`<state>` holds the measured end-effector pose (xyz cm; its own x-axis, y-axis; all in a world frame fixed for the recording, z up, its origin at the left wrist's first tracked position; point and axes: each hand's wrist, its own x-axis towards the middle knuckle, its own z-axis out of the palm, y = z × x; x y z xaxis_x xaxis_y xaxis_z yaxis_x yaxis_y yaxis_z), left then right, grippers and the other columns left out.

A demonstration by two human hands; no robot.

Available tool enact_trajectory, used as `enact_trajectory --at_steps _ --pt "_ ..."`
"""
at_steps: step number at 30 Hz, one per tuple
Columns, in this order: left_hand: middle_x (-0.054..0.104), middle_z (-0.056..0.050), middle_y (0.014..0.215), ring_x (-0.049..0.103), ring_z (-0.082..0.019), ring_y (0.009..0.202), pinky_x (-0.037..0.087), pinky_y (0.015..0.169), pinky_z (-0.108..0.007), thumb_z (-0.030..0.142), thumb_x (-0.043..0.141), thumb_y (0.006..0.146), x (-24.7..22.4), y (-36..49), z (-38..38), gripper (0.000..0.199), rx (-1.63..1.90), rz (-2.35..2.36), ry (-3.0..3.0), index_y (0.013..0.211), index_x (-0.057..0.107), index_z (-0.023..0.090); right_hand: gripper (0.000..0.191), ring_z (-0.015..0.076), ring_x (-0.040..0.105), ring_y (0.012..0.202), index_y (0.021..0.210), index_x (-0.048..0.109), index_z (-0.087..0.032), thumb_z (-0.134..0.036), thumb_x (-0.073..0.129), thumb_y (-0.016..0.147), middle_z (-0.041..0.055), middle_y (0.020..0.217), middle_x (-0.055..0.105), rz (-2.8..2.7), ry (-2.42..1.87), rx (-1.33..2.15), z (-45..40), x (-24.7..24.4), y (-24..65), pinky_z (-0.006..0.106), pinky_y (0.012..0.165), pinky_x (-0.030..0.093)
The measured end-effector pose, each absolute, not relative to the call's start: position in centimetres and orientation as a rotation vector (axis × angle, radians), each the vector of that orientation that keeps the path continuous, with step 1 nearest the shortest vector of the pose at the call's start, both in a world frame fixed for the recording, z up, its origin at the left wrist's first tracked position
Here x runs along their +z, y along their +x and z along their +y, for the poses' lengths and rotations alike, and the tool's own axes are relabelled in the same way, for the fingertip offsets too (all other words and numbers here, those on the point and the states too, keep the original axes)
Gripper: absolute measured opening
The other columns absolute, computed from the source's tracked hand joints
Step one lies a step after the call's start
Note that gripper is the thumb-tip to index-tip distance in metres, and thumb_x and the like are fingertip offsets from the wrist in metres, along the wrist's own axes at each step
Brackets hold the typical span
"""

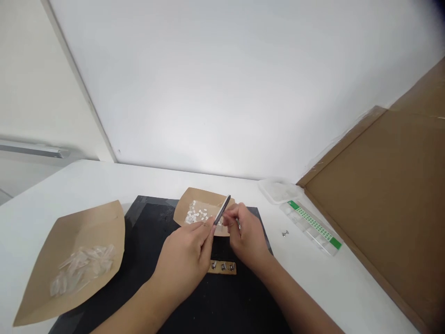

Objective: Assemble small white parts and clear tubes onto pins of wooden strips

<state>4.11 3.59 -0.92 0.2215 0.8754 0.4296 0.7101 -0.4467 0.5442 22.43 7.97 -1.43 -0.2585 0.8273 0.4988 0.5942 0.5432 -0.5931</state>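
My left hand (pixel 187 250) is closed, its thumb and fingers gripping a thin strip (pixel 223 209) that is dark on one side and white along the other. The strip tilts up to the right. My right hand (pixel 246 232) is beside it with the fingertips pinched together close to the strip's right side; whatever is between them is too small to make out. Behind both hands sits a small brown paper tray (pixel 181 208) with many tiny white pieces (pixel 196 213). A strip of brown card (pixel 219 272) carrying several small metal parts (pixel 223 266) lies below the hands.
A black mat (pixel 139 260) lies under the work. At left stands a larger paper tray (pixel 83 218) holding clear plastic pieces (pixel 83 266). To the right are a small metal part (pixel 285 233), a green-labelled clear bag (pixel 314 227), a whitish plastic container (pixel 280 190) and brown cardboard (pixel 389 185).
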Motion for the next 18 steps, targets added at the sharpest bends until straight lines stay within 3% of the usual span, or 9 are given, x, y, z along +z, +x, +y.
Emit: enact_trajectory --at_steps 4,10,18 --pt "0.072 -0.002 0.077 0.068 -0.019 0.066 0.043 0.063 -0.030 0.028 0.044 0.108 -0.8 3.9 3.7 0.033 1.029 1.537 2.252 0.103 0.075 0.021 0.018 0.0185 0.065 0.072 0.087 0.050 -0.025 -0.018 0.049 0.104 0.0005 0.082 0.068 -2.019 -1.084 0.381 7.5 -1.2 22.7 0.031 0.069 0.047" --pt "0.075 -0.003 0.081 0.073 -0.020 0.074 0.050 0.069 -0.030 0.030 0.045 0.108 -1.4 4.2 4.0 0.035 1.002 1.485 2.197 0.102 0.078 0.022 0.015 0.0197 0.065 0.075 0.091 0.051 -0.025 -0.021 0.050 0.105 0.0003 0.083 0.069 -1.978 -1.164 0.237 7.8 -1.8 23.6 0.033 0.073 0.047" --pt "0.079 -0.006 0.090 0.074 -0.023 0.077 0.051 0.069 -0.031 0.027 0.046 0.106 -2.6 4.4 3.9 0.032 1.016 1.491 2.233 0.118 0.075 0.020 0.018 0.0191 0.065 0.072 0.088 0.050 -0.024 -0.018 0.048 0.105 -0.0004 0.079 0.072 -2.060 -1.210 0.162 7.9 -2.2 22.8 0.034 0.076 0.043"
